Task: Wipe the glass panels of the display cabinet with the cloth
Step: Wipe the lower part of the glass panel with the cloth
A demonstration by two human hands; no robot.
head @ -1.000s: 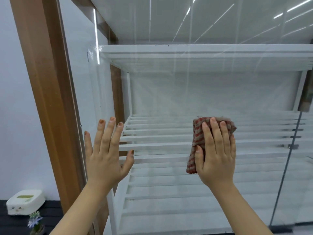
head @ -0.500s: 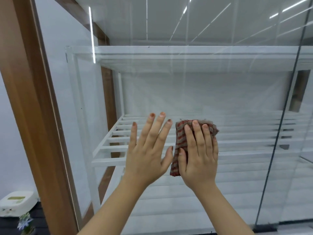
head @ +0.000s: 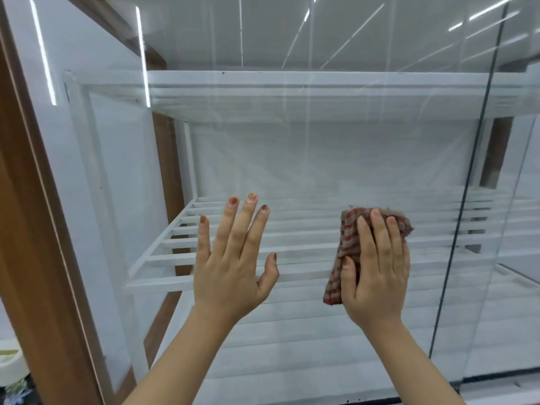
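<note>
A large glass panel point(head: 321, 159) of the display cabinet fills the head view, with white slatted shelves behind it. My right hand point(head: 377, 267) presses a folded red-and-grey striped cloth point(head: 347, 235) flat against the glass at the lower right of centre. My left hand point(head: 233, 258) rests flat on the glass to the left of the cloth, fingers spread, holding nothing. A gap of bare glass separates the two hands.
A brown wooden frame post point(head: 35, 229) runs down the left edge. A dark vertical seam point(head: 467, 176) marks the panel's right edge, with another pane beyond. A white shelf point(head: 292, 86) spans the cabinet above my hands. A white object point(head: 8, 361) sits low at the far left.
The view has swung left and back. My right hand with the cloth slid left toward my left hand, then right again; the hands now stand apart.
</note>
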